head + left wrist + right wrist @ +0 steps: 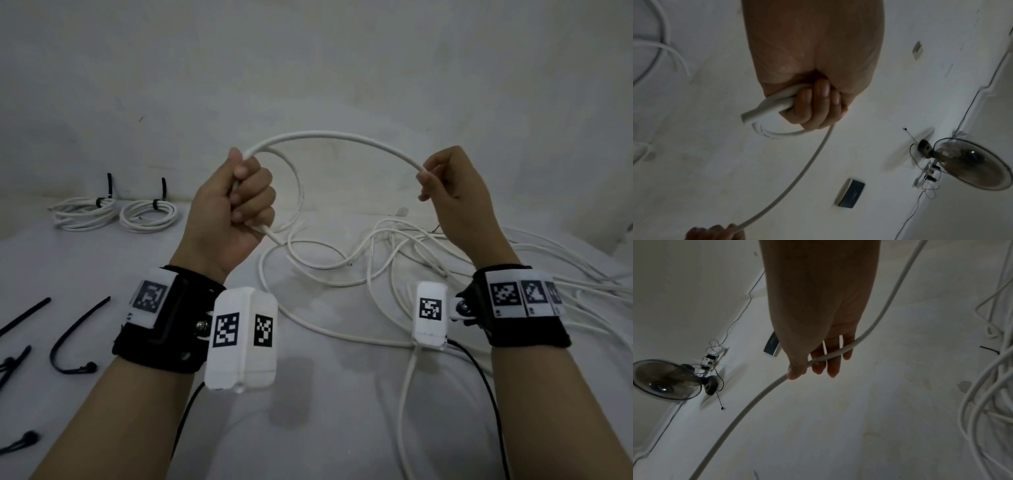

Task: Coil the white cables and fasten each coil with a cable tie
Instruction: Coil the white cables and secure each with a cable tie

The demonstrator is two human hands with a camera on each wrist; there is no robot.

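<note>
My left hand point(239, 202) is raised in a fist round a white cable point(329, 135); its cut end point(274, 236) sticks out below the fist and one loop hangs beside it. The cable arcs to the right, where my right hand point(442, 181) pinches it between thumb and fingers. In the left wrist view the curled fingers point(818, 104) hold two strands of the cable point(764, 108). In the right wrist view the cable point(838, 352) runs across my right hand's fingers point(830, 363) under the thumb. Several black cable ties point(73, 337) lie at the left front.
Two coiled white cables point(85, 212), point(149, 214), each bound with a black tie, lie at the far left by the wall. A tangle of loose white cables point(394, 260) covers the white surface to the right. A fan point(970, 164) stands in the room beyond.
</note>
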